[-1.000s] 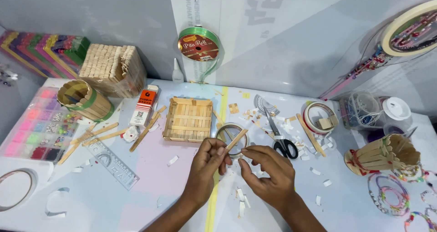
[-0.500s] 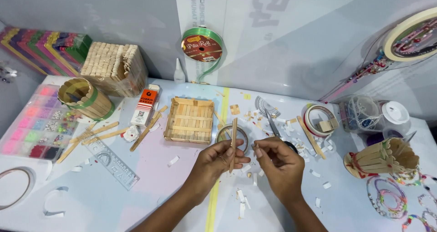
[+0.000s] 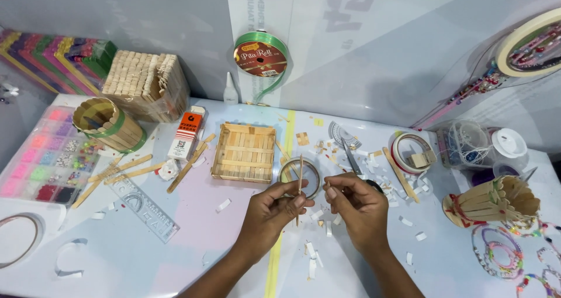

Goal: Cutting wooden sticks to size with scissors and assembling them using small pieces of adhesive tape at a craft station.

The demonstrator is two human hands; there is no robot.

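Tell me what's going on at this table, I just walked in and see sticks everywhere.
A person sits at a craft table. Their left hand pinches a thin wooden stick upright, and the right hand works at it with its fingertips. Just behind lie a tape roll, a square panel of glued sticks and scissors, amid paper scraps.

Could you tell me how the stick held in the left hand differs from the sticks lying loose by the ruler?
The held stick stands upright, pinched in the left hand, with the right hand close beside it; the loose sticks lie flat on the table. The held stick is single and off the surface; the loose sticks are several, scattered at slants near the ruler. All are plain pale wood, thin and flat.
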